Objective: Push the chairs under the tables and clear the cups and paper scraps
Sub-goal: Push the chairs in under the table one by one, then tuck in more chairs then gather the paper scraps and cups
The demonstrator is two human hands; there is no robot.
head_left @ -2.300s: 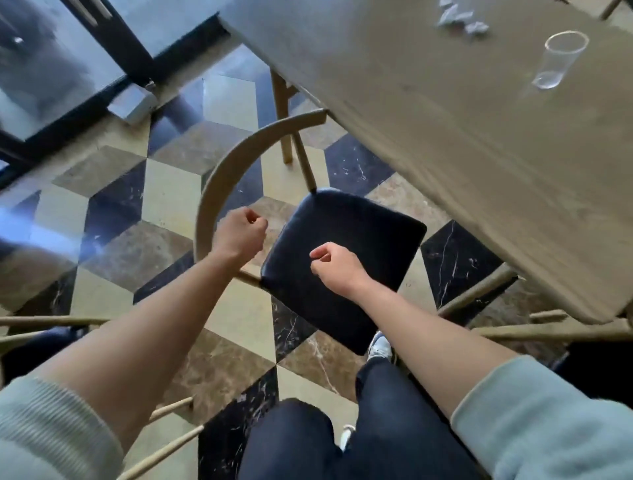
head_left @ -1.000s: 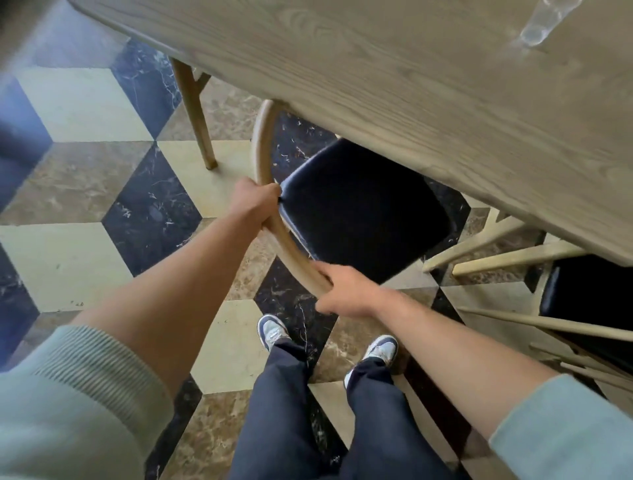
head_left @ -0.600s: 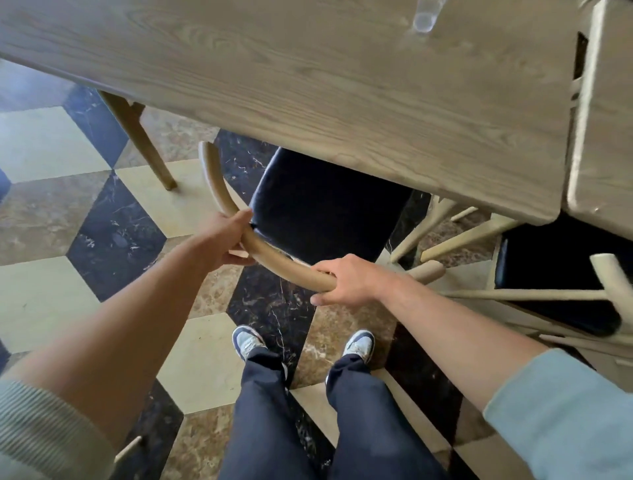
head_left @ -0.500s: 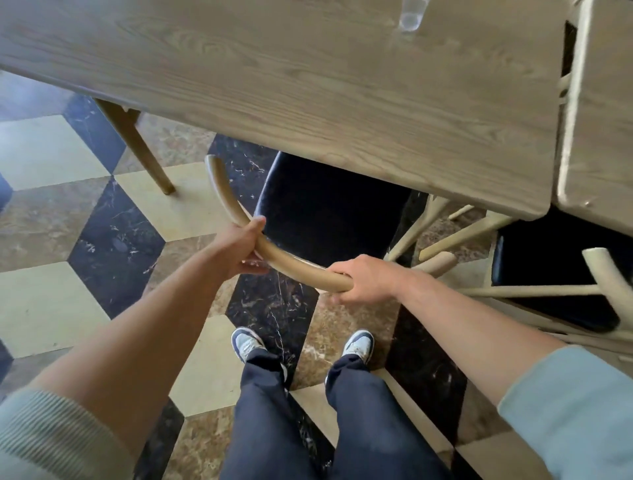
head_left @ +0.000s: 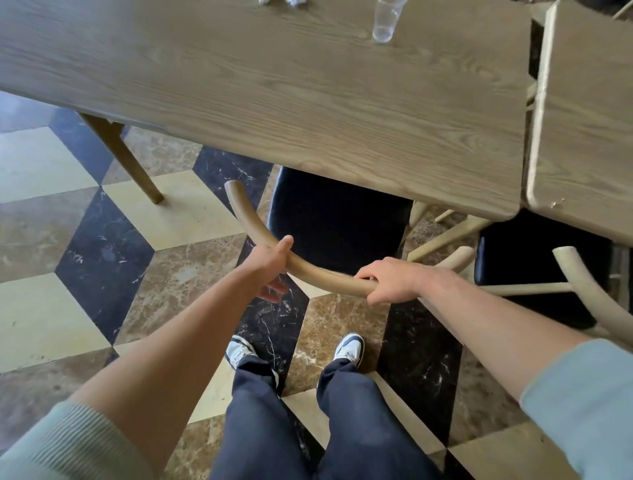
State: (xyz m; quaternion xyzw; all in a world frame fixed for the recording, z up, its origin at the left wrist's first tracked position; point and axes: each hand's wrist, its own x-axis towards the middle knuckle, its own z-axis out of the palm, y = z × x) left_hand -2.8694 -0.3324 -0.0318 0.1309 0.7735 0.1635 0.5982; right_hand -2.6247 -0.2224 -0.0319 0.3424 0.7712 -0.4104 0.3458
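Note:
A wooden chair [head_left: 246, 219] with a curved backrest and a black seat cushion stands before me, its seat partly under the wooden table [head_left: 274, 85]. My left hand [head_left: 270, 263] grips the curved backrest near its left part. My right hand [head_left: 390, 281] is closed around the same rail further right. A clear plastic cup [head_left: 385, 20] stands upright on the far side of the table. White paper scraps [head_left: 291, 2] lie at the top edge, mostly cut off.
A second table [head_left: 589, 102] adjoins on the right. Beneath it a second chair [head_left: 579, 274] with a pale wooden back and black seat stands close to my right arm. A table leg [head_left: 123, 157] slants down at left. My feet stand on the patterned marble floor [head_left: 102, 246].
The chair has turned and slid under the table, its black seat now mostly hidden by the tabletop. Both hands moved from beside the seat onto the backrest rail. The cup has come further into view.

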